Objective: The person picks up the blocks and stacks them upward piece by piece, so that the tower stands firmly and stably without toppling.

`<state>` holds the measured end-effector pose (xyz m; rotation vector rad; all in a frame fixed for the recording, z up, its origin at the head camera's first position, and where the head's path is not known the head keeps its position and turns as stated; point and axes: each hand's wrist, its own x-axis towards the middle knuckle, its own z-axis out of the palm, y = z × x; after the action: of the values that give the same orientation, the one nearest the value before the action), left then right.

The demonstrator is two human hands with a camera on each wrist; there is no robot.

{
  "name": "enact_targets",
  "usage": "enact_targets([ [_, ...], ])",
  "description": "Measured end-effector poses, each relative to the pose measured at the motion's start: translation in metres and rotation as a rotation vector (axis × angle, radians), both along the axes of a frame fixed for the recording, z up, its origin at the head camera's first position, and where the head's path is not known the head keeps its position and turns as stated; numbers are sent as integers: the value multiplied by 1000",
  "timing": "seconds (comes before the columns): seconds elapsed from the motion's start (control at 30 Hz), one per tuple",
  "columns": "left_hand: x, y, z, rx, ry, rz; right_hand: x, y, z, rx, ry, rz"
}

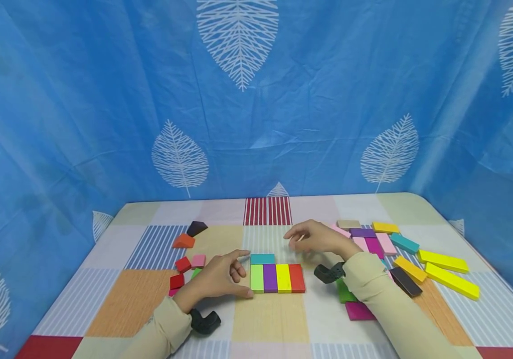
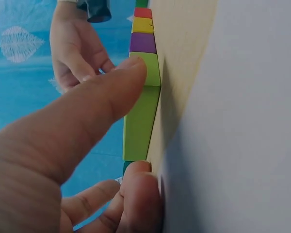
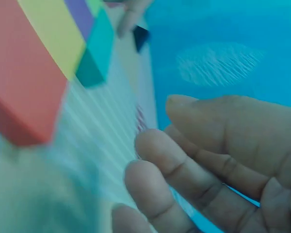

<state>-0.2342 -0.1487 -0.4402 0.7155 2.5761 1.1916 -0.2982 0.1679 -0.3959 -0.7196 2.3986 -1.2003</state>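
In the head view, a row of blocks lies flat and side by side: light green (image 1: 257, 278), purple (image 1: 270, 278), yellow (image 1: 284, 278) and red (image 1: 297, 278). Along the far end of the green and purple ones lies a teal block (image 1: 262, 259). My left hand (image 1: 220, 274) is at the row's left side, its thumb by the near corner of the light green block and its index finger by the teal one; whether they touch cannot be told. Above the cloth, beyond the row's right end, my right hand (image 1: 314, 236) hovers with loosely bent fingers, holding nothing.
To the right, many loose blocks lie scattered, among them a long yellow block (image 1: 452, 280), a black block (image 1: 406, 281) and a magenta block (image 1: 360, 311). Left of the row are an orange block (image 1: 184, 241), a dark block (image 1: 197, 228) and several small red and pink ones. A blue curtain (image 1: 256, 149) hangs behind.
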Motion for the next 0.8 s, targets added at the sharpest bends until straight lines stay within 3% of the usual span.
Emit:
enact_targets([
  [0.2, -2, -1, 0, -17, -21, -33, 6, 34, 4, -92, 55, -134],
  [0.43, -6, -2, 0, -35, -44, -50, 9, 64, -1, -125, 110, -309],
  [0.6, -6, 0, 1, -47, -52, -45, 8, 86, -7, -86, 147, -380],
  [0.8, -5, 2, 2, -55, -56, -33, 5, 106, -12, 54, 169, -488],
])
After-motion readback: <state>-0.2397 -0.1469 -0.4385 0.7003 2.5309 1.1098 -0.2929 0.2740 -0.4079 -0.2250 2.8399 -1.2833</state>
